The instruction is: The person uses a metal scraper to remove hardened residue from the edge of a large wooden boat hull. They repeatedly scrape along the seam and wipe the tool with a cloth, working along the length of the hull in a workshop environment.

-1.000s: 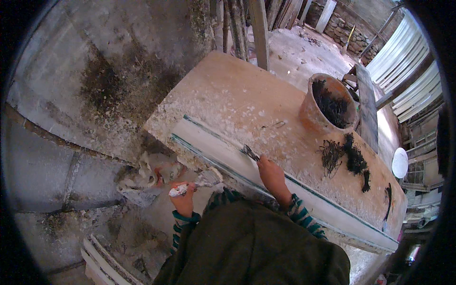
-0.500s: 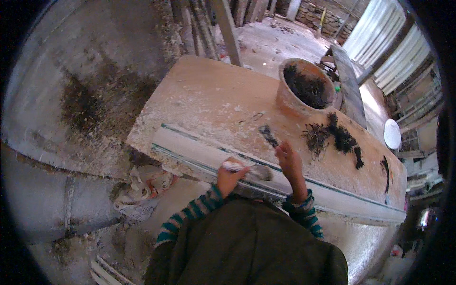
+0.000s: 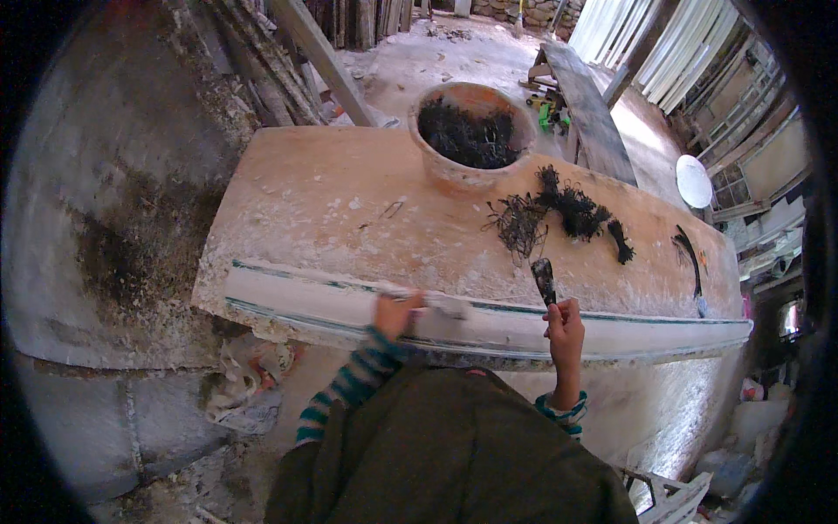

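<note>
A long white strip [image 3: 515, 329] with green lines along both edges runs along the near side of the board table. Over its left half, my left hand [image 3: 397, 314] is closed around a pale, short-handled tool [image 3: 449, 307]. Motion smears that tool, so its exact kind is hard to make out. Farther right, my right hand [image 3: 566, 325] grips a dark, flat-ended scraper [image 3: 543, 278], which points up and away above the strip's far edge. Beyond it lie tangled dark fibre bundles [image 3: 580, 212].
An orange-brown bucket [image 3: 454, 179] of dark fibres stands at the table's [image 3: 297, 201] far edge. A dark curved strand [image 3: 690, 262] lies at the right end. Behind are a wooden bench [image 3: 594, 122] and leaning planks [image 3: 253, 70]. A stained wall [image 3: 96, 175] rises at left.
My view has swung to the right. My right hand has raised the scraper more upright, and my left hand has shifted left along the strip with its tool.
</note>
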A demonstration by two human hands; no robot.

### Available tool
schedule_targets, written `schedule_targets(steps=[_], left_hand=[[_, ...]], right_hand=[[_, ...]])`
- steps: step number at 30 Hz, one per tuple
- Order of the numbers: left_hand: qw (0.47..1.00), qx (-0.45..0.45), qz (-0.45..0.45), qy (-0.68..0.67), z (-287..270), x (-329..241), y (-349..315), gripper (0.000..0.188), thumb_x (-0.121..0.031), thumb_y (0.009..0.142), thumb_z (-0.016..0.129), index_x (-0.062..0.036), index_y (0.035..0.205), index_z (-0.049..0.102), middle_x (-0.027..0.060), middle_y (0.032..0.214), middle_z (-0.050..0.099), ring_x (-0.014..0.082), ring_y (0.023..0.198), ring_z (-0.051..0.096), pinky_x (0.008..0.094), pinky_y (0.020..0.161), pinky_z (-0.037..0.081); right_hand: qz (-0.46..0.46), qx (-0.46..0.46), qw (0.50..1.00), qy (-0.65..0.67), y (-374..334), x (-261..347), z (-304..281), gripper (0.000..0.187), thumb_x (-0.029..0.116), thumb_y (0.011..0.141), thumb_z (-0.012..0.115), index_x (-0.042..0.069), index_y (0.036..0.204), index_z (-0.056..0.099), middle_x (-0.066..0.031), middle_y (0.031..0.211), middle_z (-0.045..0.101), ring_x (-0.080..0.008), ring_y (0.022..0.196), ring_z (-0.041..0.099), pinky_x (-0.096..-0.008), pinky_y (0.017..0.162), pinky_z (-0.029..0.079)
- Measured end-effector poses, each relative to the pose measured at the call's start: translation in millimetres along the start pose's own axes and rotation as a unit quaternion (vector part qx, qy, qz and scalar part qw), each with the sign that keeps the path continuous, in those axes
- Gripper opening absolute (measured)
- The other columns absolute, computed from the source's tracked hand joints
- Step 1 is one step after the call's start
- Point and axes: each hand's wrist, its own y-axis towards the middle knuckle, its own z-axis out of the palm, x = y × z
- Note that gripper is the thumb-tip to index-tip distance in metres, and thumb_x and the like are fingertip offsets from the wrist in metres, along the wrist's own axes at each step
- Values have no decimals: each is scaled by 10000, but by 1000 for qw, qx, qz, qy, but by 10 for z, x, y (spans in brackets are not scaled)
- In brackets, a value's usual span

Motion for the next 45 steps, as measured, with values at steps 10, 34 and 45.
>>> schedule_targets(steps=[10, 34, 45], left_hand=[[783, -456, 318, 279, -2165, -540, -531, 170, -77, 736, 687, -45, 767, 523, 28, 684, 565, 114, 568, 513, 279, 529, 446], [819, -467, 93, 319, -629, -453, -312, 343, -288, 727, 723, -25, 705, 503, 66, 623, 579, 151, 539, 528, 308, 518, 440], [966, -120, 231, 10, 900, -178, -107, 91, -83, 734, 693, -54, 747, 608, 27, 681, 606, 114, 605, 540, 258, 558, 449]], right_hand=[[-44, 48, 996, -61, 304, -342, -279, 176, 223, 868, 540, 56, 840, 492, -107, 696, 600, -273, 597, 574, -341, 535, 419], [11, -11, 996, -84, 327, -1031, -1217, 164, 220, 873, 526, 62, 847, 489, -103, 701, 604, -288, 635, 591, -353, 546, 424], [12, -26, 998, -58, 378, -1015, -1328, 173, 227, 877, 525, 60, 849, 490, -99, 683, 598, -244, 601, 583, -340, 544, 429]])
